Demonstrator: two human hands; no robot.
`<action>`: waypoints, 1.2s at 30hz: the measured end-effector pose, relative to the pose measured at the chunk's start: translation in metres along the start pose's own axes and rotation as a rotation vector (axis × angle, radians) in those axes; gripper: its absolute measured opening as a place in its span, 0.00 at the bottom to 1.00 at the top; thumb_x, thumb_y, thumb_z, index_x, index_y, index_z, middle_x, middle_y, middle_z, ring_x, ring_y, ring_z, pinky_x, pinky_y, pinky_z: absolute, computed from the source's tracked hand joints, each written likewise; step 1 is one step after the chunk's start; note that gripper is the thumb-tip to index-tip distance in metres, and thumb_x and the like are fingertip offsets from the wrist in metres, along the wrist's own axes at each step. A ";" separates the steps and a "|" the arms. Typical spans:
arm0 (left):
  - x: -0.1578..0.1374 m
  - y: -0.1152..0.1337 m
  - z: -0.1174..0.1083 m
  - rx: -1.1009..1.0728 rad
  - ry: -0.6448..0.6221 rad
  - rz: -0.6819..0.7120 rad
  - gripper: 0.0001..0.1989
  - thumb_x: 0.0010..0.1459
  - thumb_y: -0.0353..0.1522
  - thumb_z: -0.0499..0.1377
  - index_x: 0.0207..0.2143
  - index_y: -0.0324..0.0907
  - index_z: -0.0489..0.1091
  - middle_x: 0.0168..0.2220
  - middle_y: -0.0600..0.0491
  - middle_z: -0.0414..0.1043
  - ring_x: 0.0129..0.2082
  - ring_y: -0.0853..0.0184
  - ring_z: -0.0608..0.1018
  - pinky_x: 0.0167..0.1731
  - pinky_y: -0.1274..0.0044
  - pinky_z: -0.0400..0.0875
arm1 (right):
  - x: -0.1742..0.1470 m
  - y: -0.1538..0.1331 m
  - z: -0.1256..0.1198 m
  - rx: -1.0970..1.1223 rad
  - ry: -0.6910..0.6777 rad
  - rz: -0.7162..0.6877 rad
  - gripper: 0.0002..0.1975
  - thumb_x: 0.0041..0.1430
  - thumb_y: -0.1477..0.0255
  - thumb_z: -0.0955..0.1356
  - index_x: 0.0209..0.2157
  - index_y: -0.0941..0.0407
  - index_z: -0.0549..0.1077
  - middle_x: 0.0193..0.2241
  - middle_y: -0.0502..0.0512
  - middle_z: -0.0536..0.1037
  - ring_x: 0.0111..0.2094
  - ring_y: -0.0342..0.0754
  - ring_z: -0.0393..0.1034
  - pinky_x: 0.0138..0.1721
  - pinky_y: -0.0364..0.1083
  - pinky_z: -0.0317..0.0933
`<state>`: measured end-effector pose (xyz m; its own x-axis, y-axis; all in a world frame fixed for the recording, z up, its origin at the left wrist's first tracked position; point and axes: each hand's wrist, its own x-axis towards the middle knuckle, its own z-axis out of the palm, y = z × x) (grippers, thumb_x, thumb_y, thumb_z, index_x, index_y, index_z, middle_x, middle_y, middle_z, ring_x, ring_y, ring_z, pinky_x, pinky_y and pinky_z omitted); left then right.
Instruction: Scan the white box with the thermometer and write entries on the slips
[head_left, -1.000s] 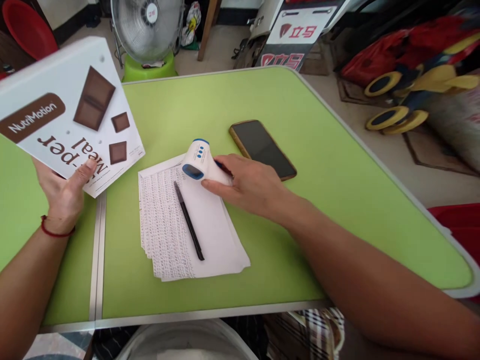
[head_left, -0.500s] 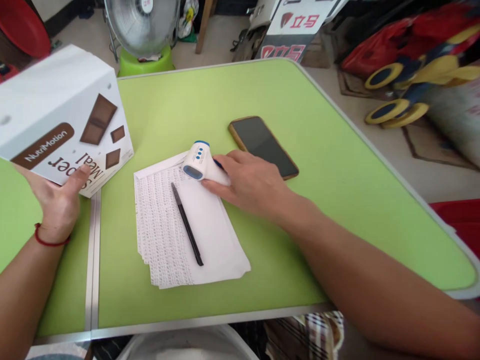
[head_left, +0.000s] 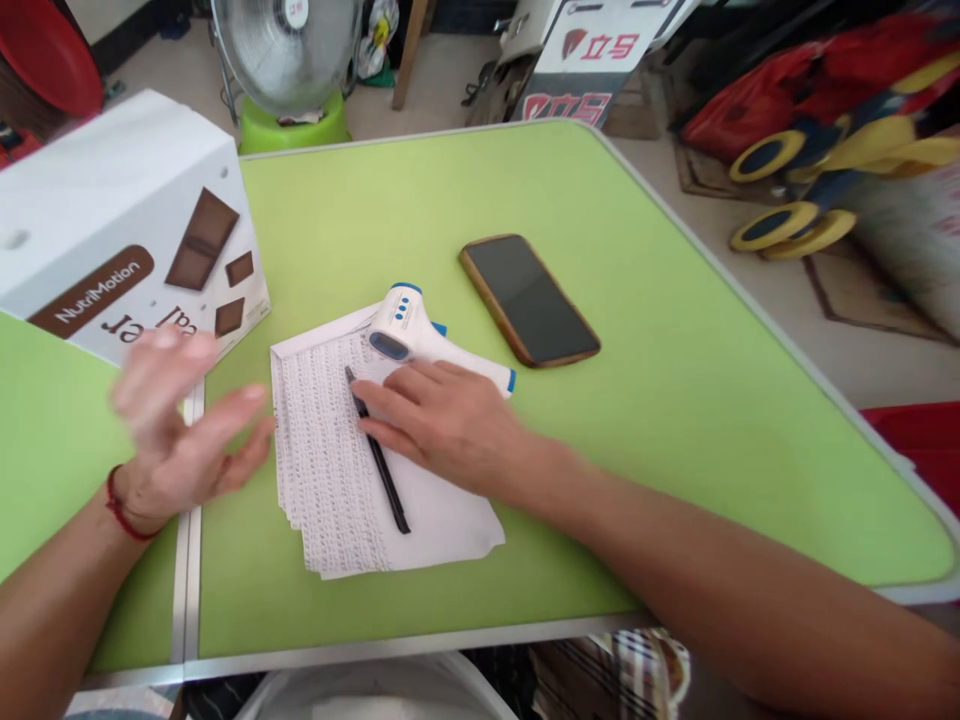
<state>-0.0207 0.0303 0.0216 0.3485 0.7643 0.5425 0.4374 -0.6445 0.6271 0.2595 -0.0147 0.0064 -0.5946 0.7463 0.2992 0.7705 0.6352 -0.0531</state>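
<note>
A: Where is the slim black pen (head_left: 386,477)?

B: It lies slantwise on the stack of white paper sheets (head_left: 330,480), whose left part carries dense rows of small writing.

A: How does it look?

B: It is straight and dark, with a greyish far end; at the near end I see what seems to be a clip.

A: And the right hand (head_left: 457,425)?

B: Its index finger and thumb reach over the pen's upper part. Whether they pinch it, I cannot tell.

A: The left hand (head_left: 184,420)?

B: It is blurred, the fingers released and spread, before the white cardboard box with brown chocolate pictures (head_left: 146,225).

A: What is near the pen?

B: A white plastic gun-shaped device with blue trim (head_left: 405,325), partly on the paper. Farther right, a black-screened phone in a brown case (head_left: 532,300) rests on the flat green table (head_left: 675,410).
</note>
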 end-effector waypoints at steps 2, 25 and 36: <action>-0.003 0.007 0.011 0.163 -0.240 0.269 0.26 0.50 0.37 0.70 0.52 0.52 0.70 0.59 0.50 0.65 0.64 0.48 0.62 0.65 0.55 0.51 | 0.000 -0.006 0.005 0.000 -0.013 -0.025 0.18 0.70 0.64 0.59 0.45 0.58 0.75 0.31 0.60 0.76 0.30 0.50 0.64 0.31 0.48 0.54; -0.010 0.002 0.019 0.403 -0.670 0.263 0.27 0.67 0.47 0.51 0.60 0.40 0.60 0.64 0.37 0.55 0.66 0.47 0.57 0.63 0.51 0.52 | -0.010 0.006 0.014 0.127 0.062 -0.086 0.11 0.66 0.73 0.61 0.39 0.57 0.76 0.28 0.55 0.76 0.26 0.45 0.66 0.23 0.44 0.54; -0.010 0.000 0.019 0.413 -0.668 0.283 0.28 0.67 0.48 0.49 0.61 0.38 0.60 0.64 0.35 0.54 0.65 0.46 0.58 0.62 0.51 0.53 | 0.000 0.005 0.015 0.706 0.376 0.074 0.17 0.60 0.75 0.66 0.51 0.52 0.65 0.36 0.54 0.71 0.37 0.48 0.69 0.39 0.50 0.68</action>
<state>-0.0081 0.0230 0.0058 0.8522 0.5088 0.1219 0.4829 -0.8546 0.1909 0.2602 -0.0085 -0.0078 -0.3332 0.7543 0.5656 0.4030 0.6563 -0.6379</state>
